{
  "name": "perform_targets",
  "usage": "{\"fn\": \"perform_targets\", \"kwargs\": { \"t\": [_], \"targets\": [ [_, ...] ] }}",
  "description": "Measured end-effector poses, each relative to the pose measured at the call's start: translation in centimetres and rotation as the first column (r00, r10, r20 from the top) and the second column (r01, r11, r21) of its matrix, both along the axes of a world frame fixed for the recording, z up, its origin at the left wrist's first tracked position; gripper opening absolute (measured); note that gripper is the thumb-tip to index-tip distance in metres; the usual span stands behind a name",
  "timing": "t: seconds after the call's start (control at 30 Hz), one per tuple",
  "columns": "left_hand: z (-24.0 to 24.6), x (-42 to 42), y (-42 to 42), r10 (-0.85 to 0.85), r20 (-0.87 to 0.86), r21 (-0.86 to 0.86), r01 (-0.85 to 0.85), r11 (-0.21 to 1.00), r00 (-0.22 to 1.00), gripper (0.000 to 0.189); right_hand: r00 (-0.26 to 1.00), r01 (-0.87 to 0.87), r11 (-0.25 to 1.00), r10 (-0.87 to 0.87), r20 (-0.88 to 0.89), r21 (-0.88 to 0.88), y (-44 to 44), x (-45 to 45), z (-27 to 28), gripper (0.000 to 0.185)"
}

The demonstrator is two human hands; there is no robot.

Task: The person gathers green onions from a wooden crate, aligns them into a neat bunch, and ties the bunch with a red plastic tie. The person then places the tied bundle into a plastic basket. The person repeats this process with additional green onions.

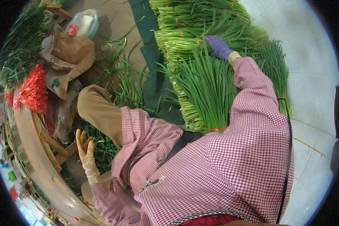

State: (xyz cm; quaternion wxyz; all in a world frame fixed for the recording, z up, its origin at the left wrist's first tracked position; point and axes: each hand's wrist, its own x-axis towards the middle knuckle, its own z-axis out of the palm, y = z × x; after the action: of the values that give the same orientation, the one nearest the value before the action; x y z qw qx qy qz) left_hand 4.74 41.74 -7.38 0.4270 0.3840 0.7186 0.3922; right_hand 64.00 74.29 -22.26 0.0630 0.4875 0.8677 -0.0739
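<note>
My right hand (219, 47), in a purple glove, reaches onto a pile of tied garlic chive bundles (183, 45). It touches the leaves just beyond a red tie; its fingertips are partly hidden, so a grip cannot be made out. One bundle of chives (209, 87) lies crosswise on the pile, its red tie (217, 129) close to my body and its leaves fanning towards that hand. My left hand (86, 154), in a cream glove, is raised beside my knee with fingers apart and nothing in them. It is nearest the wooden bench edge and loose chives (99, 152) below.
Red tie strips (35, 90) hang in a bunch over the curved-looking wooden bench (42, 161). Behind are a brown sack (70, 52), a pale blue basin (91, 26) and heaped chives (19, 48). Dark green sheeting (158, 84) runs beside the pile; white tiles (310, 62) lie right.
</note>
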Motion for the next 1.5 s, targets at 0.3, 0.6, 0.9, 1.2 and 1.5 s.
{"fn": "perform_targets", "kwargs": {
  "t": [0.3, 0.6, 0.9, 1.2, 1.5],
  "targets": [
    [2.1, 0.9, -4.1, -0.182, -0.156, 0.062, 0.193, 0.979, 0.971, 0.066, 0.890, 0.051, 0.982, 0.039, 0.455, -0.184, 6.5, -10.4, 7.6, 0.064],
    [6.9, -0.3, -13.7, 0.057, -0.358, 0.262, 0.041, 0.964, 0.932, 0.052, 0.395, -0.773, 0.632, 0.409, -0.822, -0.057, 3.1, -51.6, 11.2, 0.042],
    [3.7, 1.5, -39.3, 0.870, -0.413, 0.405, -0.800, 0.441, 0.270, 0.050, 0.033, -0.978, 0.208, 0.158, -0.987, 0.000, -16.5, -75.5, 19.9, 0.045],
    [-4.6, 10.6, -62.9, 0.811, -0.580, -0.430, -0.876, -0.220, 0.082, 0.077, 0.289, -0.943, 0.263, 0.343, -0.894, -0.204, -28.1, -77.9, 20.8, 0.047],
    [-6.4, 10.4, -60.2, 0.602, -0.769, -0.500, -0.788, -0.360, 0.213, 0.098, 0.595, -0.785, 0.378, 0.242, -0.766, -0.491, -28.7, -77.2, 20.0, 0.044]
  ]
}}
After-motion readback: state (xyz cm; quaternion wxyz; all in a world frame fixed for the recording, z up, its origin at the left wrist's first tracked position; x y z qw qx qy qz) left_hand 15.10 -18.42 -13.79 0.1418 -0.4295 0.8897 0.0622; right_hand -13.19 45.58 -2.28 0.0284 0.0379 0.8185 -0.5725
